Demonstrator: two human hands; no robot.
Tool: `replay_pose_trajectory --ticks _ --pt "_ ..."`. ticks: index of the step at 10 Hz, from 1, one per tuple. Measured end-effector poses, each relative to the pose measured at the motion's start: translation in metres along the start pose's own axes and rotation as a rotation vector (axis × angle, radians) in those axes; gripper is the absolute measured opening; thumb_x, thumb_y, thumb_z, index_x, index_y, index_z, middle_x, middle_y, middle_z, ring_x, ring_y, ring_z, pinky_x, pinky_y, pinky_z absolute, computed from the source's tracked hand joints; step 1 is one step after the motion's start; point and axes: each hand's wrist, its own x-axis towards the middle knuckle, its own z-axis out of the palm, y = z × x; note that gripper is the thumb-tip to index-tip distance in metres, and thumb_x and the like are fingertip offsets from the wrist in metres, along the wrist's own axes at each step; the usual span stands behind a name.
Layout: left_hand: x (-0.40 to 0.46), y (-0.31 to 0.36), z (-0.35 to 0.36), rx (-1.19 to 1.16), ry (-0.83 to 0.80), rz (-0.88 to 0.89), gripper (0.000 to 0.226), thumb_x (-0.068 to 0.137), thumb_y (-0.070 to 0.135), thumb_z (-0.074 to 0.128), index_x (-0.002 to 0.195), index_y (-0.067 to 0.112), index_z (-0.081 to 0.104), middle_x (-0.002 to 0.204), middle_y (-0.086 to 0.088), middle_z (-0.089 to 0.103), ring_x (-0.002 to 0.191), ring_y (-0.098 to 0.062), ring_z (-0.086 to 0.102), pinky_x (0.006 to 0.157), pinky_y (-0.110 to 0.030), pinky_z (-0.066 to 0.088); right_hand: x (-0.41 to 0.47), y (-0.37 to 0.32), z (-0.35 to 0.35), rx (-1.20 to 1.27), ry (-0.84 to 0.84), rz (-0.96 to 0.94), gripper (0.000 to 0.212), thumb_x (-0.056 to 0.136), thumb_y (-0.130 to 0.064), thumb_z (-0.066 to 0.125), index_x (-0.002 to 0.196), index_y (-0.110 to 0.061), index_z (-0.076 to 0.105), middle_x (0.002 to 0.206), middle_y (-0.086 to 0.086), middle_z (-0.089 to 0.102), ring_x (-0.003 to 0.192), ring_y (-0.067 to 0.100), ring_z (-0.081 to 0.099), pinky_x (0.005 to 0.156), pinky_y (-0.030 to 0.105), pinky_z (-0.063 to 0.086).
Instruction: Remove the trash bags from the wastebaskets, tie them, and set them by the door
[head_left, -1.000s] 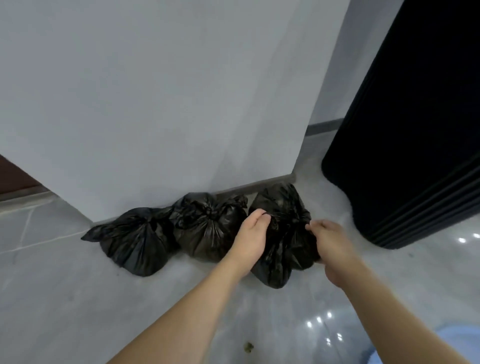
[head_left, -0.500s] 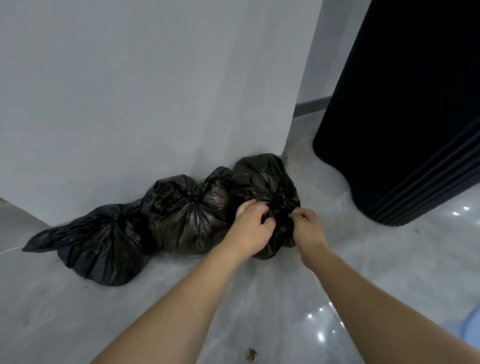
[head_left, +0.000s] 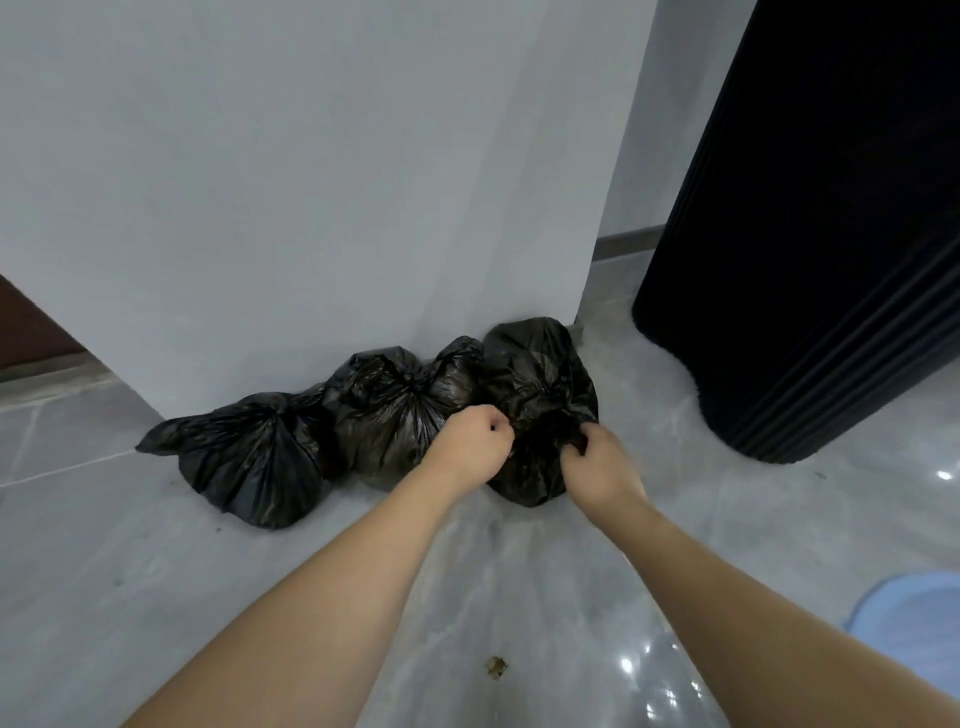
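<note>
Right bag (head_left: 540, 374): rightmost of three on the floor (head_left: 156, 597) against the wall (head_left: 311, 182)
Left hand (head_left: 475, 441): pinches its gathered top from the left
Right hand (head_left: 597, 462): grips the same top from the right

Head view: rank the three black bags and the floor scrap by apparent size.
Left bag, middle bag and right bag look alike, the right one partly behind both hands; not ranked. Smallest: scrap.
</note>
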Motion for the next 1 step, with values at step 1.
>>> replay_pose_trajectory --ticks 1 --pt "-0.0198 0.0017 -0.0211 0.057 0.073 -0.040 0.027 0.092 0.021 0.045 0.106 0.017 0.067 0.103 -0.001 0.069 0.097 -0.019 0.062 0.083 -0.027 0.046 -0.0155 -0.0111 -0.0103 -0.092 0.000 -0.160 0.052 0.095 -0.027 0.045 0.143 -0.009 0.037 0.149 0.011 0.039 0.135 0.029 0.040 0.112 0.043 0.033"
